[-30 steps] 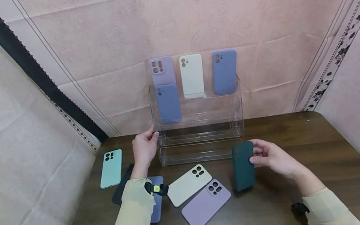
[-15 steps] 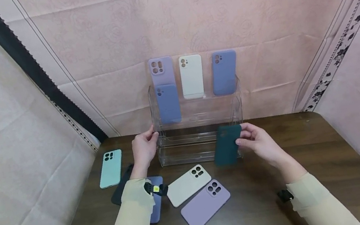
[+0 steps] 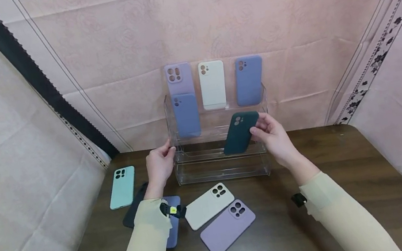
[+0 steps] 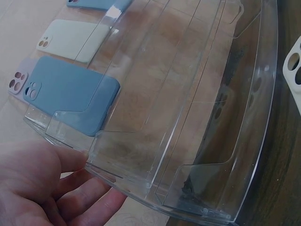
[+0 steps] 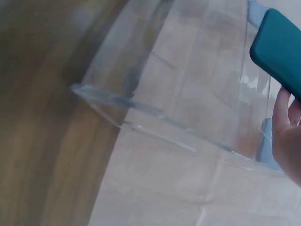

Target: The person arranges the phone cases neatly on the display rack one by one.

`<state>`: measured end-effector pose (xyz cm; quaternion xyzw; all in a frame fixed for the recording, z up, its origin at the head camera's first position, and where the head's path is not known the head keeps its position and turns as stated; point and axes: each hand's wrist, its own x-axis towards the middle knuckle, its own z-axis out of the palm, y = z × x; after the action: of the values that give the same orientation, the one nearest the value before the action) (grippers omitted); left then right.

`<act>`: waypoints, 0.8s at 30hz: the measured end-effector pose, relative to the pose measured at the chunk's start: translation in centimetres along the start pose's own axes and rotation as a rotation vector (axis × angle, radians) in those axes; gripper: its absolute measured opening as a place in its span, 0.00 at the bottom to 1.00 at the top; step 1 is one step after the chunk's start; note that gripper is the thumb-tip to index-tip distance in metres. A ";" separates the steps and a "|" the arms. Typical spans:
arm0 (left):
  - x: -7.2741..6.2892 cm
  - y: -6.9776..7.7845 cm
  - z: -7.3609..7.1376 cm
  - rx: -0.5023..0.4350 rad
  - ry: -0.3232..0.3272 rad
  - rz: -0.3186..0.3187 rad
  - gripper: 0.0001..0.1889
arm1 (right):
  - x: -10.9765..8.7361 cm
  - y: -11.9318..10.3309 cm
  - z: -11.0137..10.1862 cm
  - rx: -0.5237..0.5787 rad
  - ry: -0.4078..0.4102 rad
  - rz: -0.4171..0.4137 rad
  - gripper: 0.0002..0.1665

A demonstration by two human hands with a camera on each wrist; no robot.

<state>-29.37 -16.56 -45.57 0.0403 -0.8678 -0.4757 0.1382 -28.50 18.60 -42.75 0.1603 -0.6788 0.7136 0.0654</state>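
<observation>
A clear tiered display rack point(image 3: 226, 175) stands at the back of the table. My left hand point(image 3: 160, 165) pinches its left side edge, with the thumb on the wall and fingers behind it in the left wrist view. My right hand point(image 3: 273, 137) grips a dark green phone case point(image 3: 240, 134) by its right edge, tilted in front of the rack's right half. In the rack stand a lilac case point(image 3: 179, 75) behind a blue case point(image 3: 187, 116) at left, a white case point(image 3: 213, 85) in the middle and another blue case point(image 3: 249, 81) at right.
On the table point(image 3: 281, 237) lie a mint case point(image 3: 122, 188), a cream case point(image 3: 209, 206) and a purple case point(image 3: 227, 229). My left sleeve partly covers a black case point(image 3: 135, 209) and a blue-violet case point(image 3: 173, 231). Pale cloth point(image 3: 285, 7) hangs behind the table.
My right hand has lifted the dark green case up and leftward from the table's right to the rack's middle tiers, tilting it. The left hand stays on the rack's edge.
</observation>
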 end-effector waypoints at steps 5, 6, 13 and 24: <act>0.0 -0.1 0.1 0.008 0.003 -0.001 0.20 | 1.7 -0.6 1.1 0.062 0.072 -0.022 0.21; 0.0 -0.1 0.1 0.006 0.002 -0.001 0.21 | 2.0 -0.7 1.3 0.066 0.080 -0.025 0.21; 0.0 0.0 0.0 0.008 0.005 -0.002 0.21 | 3.4 -2.4 2.6 0.093 0.096 -0.041 0.22; 0.0 0.1 0.0 0.007 -0.002 -0.007 0.21 | 6.5 -2.7 3.7 0.124 0.169 -0.075 0.23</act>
<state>-29.34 -16.47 -45.50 0.0434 -0.8695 -0.4731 0.1352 -33.26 14.27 -38.07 0.1285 -0.6189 0.7623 0.1388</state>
